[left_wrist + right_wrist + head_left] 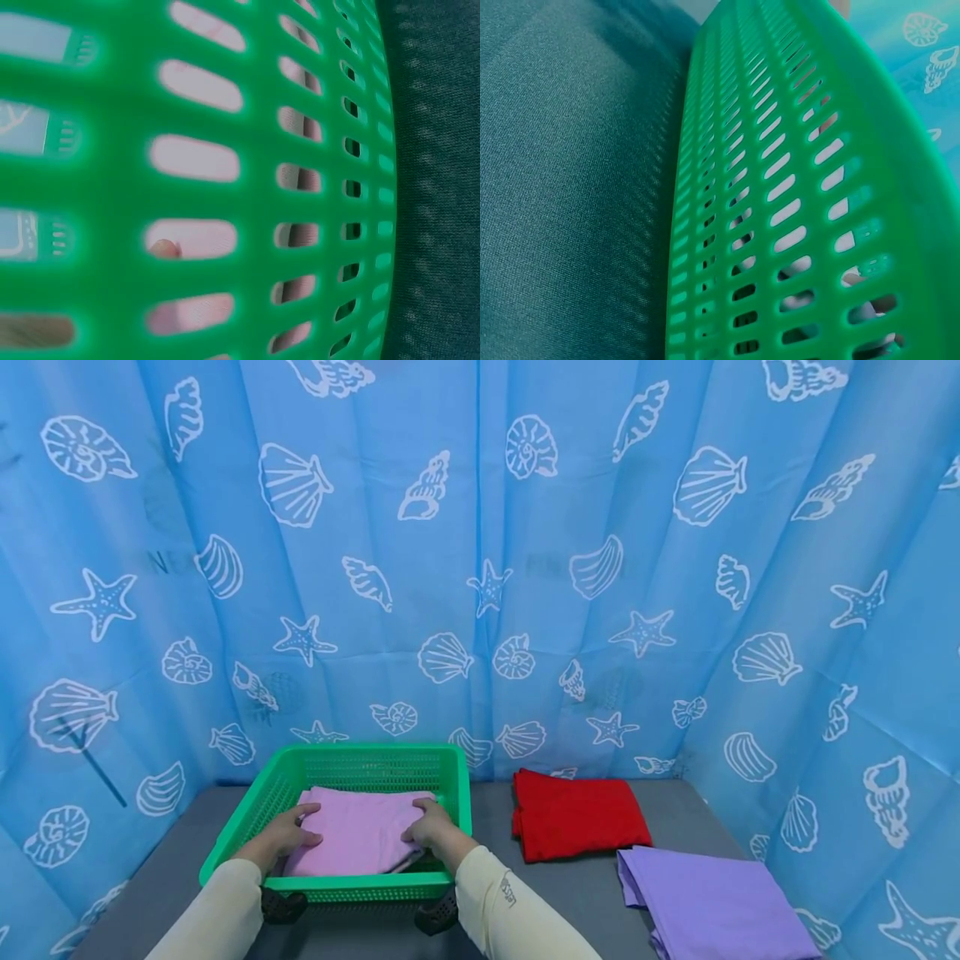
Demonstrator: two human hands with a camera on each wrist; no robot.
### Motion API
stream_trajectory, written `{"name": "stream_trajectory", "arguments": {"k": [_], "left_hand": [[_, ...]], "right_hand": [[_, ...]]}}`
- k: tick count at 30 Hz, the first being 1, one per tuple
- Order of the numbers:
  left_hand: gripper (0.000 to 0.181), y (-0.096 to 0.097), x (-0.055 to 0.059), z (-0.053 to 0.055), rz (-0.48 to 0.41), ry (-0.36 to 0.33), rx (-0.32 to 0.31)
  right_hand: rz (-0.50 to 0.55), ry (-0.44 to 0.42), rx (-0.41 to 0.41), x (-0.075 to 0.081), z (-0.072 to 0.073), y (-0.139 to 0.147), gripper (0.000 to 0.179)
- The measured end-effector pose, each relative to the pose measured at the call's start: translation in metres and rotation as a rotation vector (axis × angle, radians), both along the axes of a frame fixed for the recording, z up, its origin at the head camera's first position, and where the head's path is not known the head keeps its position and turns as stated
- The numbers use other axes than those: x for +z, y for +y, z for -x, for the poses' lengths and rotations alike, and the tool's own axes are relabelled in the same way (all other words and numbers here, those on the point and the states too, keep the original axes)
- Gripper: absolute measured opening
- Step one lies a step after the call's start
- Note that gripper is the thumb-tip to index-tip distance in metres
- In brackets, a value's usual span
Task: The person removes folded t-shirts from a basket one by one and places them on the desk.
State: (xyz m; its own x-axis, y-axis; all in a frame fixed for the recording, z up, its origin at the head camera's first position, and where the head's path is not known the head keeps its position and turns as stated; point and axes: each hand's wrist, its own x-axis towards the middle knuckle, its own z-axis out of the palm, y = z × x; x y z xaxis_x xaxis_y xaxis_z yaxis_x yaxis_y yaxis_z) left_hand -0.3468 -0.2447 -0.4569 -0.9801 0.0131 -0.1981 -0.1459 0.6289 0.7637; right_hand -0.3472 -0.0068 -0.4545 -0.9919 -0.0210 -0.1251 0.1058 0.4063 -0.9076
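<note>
A folded pink cloth [360,831] lies inside a green slotted plastic basket [360,883]. My left hand [283,837] reaches over the near rim and rests on the cloth's left side, thumb and finger spread on top. On the right side, my right hand [438,831] touches the cloth in the same way, its remaining fingers hidden. A greyish layer [408,862] shows beneath the pink cloth's near right corner. In the left wrist view, a fingertip [164,248] appears through a basket slot against the pink cloth. The basket wall [780,180] fills much of the right wrist view.
A folded red cloth [581,817] lies on the grey table [491,810] right of the basket. Nearer, a folded purple cloth [720,902] lies at the right edge. Dark handles [283,907] stick out below the basket's near rim. A blue shell-patterned curtain [480,568] encloses the table.
</note>
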Motion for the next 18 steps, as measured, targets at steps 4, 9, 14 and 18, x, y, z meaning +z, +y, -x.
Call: {"name": "stream_trajectory", "arguments": {"k": [4, 9, 14, 18], "left_hand": [[0.061, -0.0027, -0.0019, 0.0009, -0.012, -0.002, 0.008], [0.060, -0.0035, -0.0008, 0.0001, -0.051, -0.013, 0.015], [0.059, -0.0013, 0.0024, -0.0024, -0.107, -0.025, 0.055], [0.059, -0.0015, 0.0023, -0.0037, -0.146, -0.032, 0.079]], "right_hand": [[0.028, -0.007, 0.010, 0.0007, -0.0011, -0.0005, 0.060], [0.061, -0.005, 0.023, 0.0023, -0.0031, 0.0006, 0.062], [0.146, -0.018, 0.016, 0.0045, -0.0040, 0.0022, 0.063], [0.246, -0.048, 0.022, 0.0051, -0.0039, 0.0033, 0.065]]}}
